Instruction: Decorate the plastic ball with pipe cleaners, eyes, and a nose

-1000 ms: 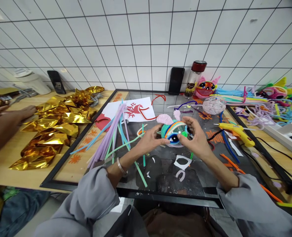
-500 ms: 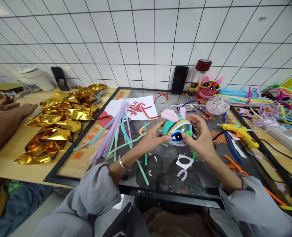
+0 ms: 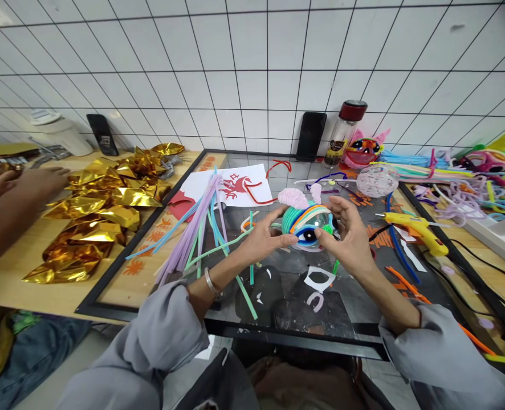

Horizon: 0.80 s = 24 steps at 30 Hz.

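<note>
Between my two hands is a colourful animal head (image 3: 306, 215) made of pipe cleaners on a clear round shell, with pink ears, striped bands, a blue-rimmed eye and a green nose. My left hand (image 3: 269, 234) grips its left side, thumb below the eye. On the other side, my right hand (image 3: 345, 234) holds it with the thumb against the front near the green nose; the other fingers are bent behind its right edge. The head is held above the dark glass tabletop (image 3: 290, 307). Under it lie a white paper piece with a hole (image 3: 320, 279) and a pale curved scrap (image 3: 315, 302).
Purple, blue and green pipe cleaners (image 3: 192, 239) lie left, over white paper with a red print (image 3: 252, 175). At right are a yellow glue gun (image 3: 419, 228) and a clear ball (image 3: 377, 181). A bottle (image 3: 342, 136) stands behind. A co-worker's hand (image 3: 25, 188) is beside gold foil (image 3: 85, 228).
My hands and the animal head stay almost in place. The co-worker's hand at the far left has shifted and is blurred.
</note>
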Motion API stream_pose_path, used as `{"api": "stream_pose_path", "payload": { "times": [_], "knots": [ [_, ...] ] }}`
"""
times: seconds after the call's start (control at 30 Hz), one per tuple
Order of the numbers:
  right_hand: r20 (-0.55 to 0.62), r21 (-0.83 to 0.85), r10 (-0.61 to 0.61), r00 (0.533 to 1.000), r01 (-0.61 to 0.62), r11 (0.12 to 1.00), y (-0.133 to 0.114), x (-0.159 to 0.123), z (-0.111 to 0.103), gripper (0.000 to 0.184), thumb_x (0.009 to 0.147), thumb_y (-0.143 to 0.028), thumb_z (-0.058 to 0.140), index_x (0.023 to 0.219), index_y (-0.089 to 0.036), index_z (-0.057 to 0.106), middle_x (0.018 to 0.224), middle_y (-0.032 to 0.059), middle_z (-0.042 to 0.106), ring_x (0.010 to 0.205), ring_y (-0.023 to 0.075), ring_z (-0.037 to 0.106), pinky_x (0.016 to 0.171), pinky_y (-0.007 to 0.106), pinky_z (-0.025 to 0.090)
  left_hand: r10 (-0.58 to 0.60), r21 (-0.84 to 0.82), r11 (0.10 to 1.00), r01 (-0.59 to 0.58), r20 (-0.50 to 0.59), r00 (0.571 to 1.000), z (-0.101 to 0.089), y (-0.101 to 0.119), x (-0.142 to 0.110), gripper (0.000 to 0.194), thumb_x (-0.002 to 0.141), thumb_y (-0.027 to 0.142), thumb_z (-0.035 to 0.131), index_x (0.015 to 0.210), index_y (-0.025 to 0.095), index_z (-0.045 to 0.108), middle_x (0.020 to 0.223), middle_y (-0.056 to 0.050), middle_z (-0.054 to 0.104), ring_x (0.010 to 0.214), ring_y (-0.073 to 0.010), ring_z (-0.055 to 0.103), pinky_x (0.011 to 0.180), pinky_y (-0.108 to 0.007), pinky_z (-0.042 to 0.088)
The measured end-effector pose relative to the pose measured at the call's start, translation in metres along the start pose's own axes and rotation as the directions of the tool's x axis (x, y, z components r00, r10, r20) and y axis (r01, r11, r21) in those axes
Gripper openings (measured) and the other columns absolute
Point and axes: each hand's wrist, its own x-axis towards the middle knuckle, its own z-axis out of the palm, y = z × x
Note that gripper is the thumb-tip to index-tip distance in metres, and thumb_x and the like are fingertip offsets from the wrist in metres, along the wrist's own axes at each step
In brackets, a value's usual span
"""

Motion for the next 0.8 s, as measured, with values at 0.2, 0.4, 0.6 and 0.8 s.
{"api": "stream_pose_path", "payload": {
  "times": [0.2, 0.4, 0.6, 0.8],
  "knots": [
    [0.01, 0.012, 0.017, 1.0, -0.017, 1.0, 0.0007, -0.0008, 0.0001, 0.065, 0.074, -0.033, 0.075, 0.132, -0.026, 0.047, 0.131, 0.0119, 0.062, 0.123, 0.0276, 0.059, 0.105, 0.048, 0.046, 0.009, 0.017, 1.0, -0.008, -0.03, 1.0, 0.002, 0.0022, -0.0013, 0.1, 0.066, 0.049, 0.088, 0.151, 0.022, 0.043, 0.129, -0.015, 0.066, 0.086, -0.0214, 0.069, 0.067, -0.03, 0.058],
    [-0.01, 0.017, 0.015, 1.0, -0.015, 1.0, -0.0004, -0.0002, 0.0008, 0.063, 0.074, -0.035, 0.075, 0.13, -0.026, 0.048, 0.127, 0.0104, 0.064, 0.119, 0.0269, 0.061, 0.104, 0.046, 0.048, 0.005, 0.015, 1.0, -0.005, -0.012, 1.0, 0.0014, -0.0006, -0.0009, 0.1, 0.068, 0.051, 0.086, 0.152, 0.024, 0.041, 0.127, -0.014, 0.067, 0.092, -0.0251, 0.07, 0.069, -0.032, 0.059],
    [-0.019, 0.021, 0.012, 1.0, -0.012, 1.0, -0.0008, 0.0005, 0.0005, 0.062, 0.073, -0.034, 0.075, 0.129, -0.026, 0.049, 0.125, 0.0105, 0.065, 0.118, 0.0275, 0.061, 0.104, 0.047, 0.047, -0.012, 0.0, 1.0, 0.013, 0.017, 1.0, 0.0014, 0.0067, -0.0029, 0.1, 0.07, 0.055, 0.083, 0.154, 0.022, 0.039, 0.133, -0.016, 0.064, 0.098, -0.0278, 0.069, 0.071, -0.034, 0.06],
    [-0.026, 0.022, 0.017, 1.0, -0.016, 1.0, -0.0018, 0.001, -0.0008, 0.062, 0.073, -0.035, 0.074, 0.128, -0.026, 0.049, 0.125, 0.0104, 0.066, 0.118, 0.0275, 0.062, 0.103, 0.048, 0.048, 0.002, -0.019, 1.0, -0.001, 0.068, 0.998, -0.0006, 0.0088, -0.0042, 0.095, 0.072, 0.047, 0.083, 0.153, 0.023, 0.04, 0.139, -0.014, 0.059, 0.098, -0.0251, 0.068, 0.074, -0.033, 0.06]
  ]
}}
